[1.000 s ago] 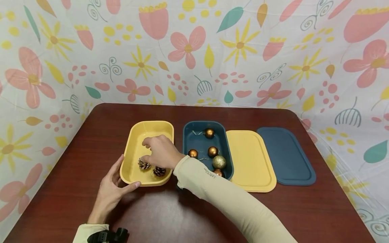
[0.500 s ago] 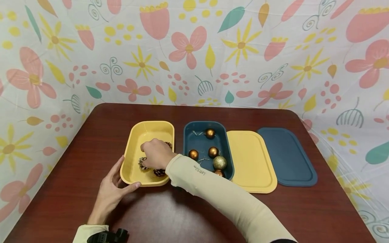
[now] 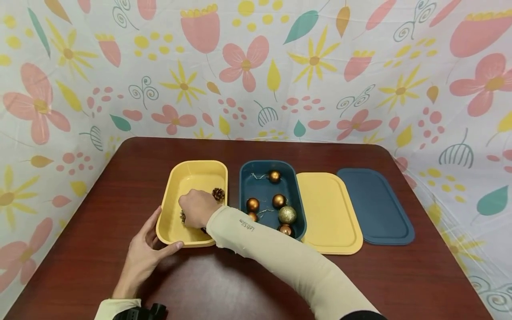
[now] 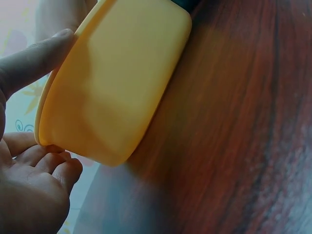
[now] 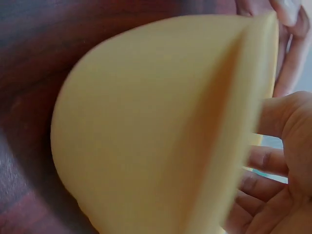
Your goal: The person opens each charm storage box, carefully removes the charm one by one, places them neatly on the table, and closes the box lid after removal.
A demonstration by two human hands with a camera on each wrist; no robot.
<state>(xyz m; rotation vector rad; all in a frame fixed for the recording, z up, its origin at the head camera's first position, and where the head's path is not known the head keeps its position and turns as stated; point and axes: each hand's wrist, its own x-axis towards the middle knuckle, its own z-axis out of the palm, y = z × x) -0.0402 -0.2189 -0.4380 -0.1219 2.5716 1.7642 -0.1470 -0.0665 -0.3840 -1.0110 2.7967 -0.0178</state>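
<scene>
From where I stand, the yellow box (image 3: 200, 180) sits toward the left of the dark reddish-brown table (image 3: 256, 284), a deep, smooth tray with rounded corners, a slim lip and a soft sheen on its inner walls. The person's left hand (image 3: 144, 255) grips its near left corner, thumb along the near rim and fingers wrapped on the left side.

The right hand (image 3: 198, 209) is down inside the box, back of the hand up, fingers pointing to the floor of it. Its fingertips are hidden behind the knuckles and the rim, so I can't tell whether they have closed on anything.

One pine cone (image 3: 218, 194) shows plainly in the box, against the right wall: small, roundish, dark brown, its open scales catching a little golden light. A second cone (image 3: 182, 216) peeks out at the left of the hand, just a sliver of pale-edged scales; a dark bit under the wrist may be another.

Just to the right stands the blue box (image 3: 262, 189), with shiny copper baubles (image 3: 278, 201) and one glittery gold ball (image 3: 287, 215) in it. Beyond that lie a flat yellow lid (image 3: 330, 213) and, beside it, a blue lid (image 3: 378, 206).
</scene>
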